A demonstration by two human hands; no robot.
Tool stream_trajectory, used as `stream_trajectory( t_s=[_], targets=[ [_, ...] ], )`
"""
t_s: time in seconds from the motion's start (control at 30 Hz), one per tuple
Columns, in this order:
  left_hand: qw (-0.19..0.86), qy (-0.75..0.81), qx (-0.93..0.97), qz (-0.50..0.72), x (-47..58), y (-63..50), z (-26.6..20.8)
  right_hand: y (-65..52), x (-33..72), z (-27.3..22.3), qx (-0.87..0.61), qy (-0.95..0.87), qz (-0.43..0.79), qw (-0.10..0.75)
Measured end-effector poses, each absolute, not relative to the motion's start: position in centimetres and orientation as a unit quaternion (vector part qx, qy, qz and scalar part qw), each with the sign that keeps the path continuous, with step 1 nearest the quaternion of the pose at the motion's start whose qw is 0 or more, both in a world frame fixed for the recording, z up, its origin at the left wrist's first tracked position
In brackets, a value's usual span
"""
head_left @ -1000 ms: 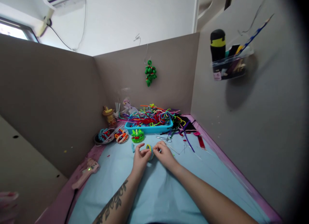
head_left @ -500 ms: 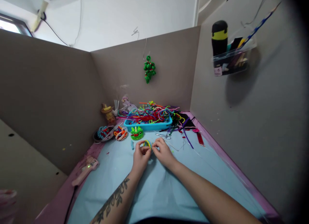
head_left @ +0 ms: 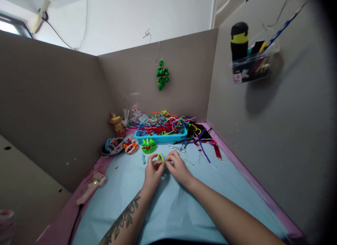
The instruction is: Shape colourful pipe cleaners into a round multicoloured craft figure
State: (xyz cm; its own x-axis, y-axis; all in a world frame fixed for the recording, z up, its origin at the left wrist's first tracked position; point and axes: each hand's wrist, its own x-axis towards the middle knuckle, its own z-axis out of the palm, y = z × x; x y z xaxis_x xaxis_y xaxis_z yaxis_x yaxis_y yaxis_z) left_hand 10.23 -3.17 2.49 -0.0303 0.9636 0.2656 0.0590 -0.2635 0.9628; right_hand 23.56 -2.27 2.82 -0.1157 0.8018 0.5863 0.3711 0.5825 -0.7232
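Yellow-blue loop (head_left: 162, 158) — pinched low by left hand (head_left: 154, 171) — right hand (head_left: 178, 167) beside

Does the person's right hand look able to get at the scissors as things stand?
Likely yes: the scissors lie just beyond the right hand, with nothing visible on top of them, though its fingertips are busy at the small yellow-and-blue piece.

From my station I observe one piece (head_left: 162, 156): small, a curved yellow strip with blue beside it. Position: scene centre, raised arc uppermost, lower part hidden. The left hand (head_left: 153, 170) grips its near side; the right hand (head_left: 178, 167) is at its right edge, contact there unconfirmed.
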Motion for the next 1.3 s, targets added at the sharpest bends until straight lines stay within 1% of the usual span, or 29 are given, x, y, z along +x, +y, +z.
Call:
stream_trajectory(
  t_s=[0.3,0.53,0.8,1.13,1.3],
  targets=[
    [0.413,0.468,0.546,0.559,10.35,-3.25,2.77,-2.29,23.71,2.78,-0.401,-0.73,0.201,0.516],
    [0.337,0.434,0.614,0.566,10.31,-3.66,2.83,-2.47,23.74,2.99,-0.404,-0.721,0.207,0.524],
    [0.294,0.48,0.634,0.53,10.09,-3.94,2.83,-2.61,23.59,2.87,-0.402,-0.719,0.198,0.531],
    [0.232,0.478,0.681,0.504,10.08,-3.92,2.57,-2.04,23.57,2.28,-0.426,-0.709,0.209,0.522],
    [0.23,0.481,0.68,0.504,9.91,-3.96,2.4,-2.25,23.69,2.65,-0.408,-0.721,0.214,0.518]
  ],
)
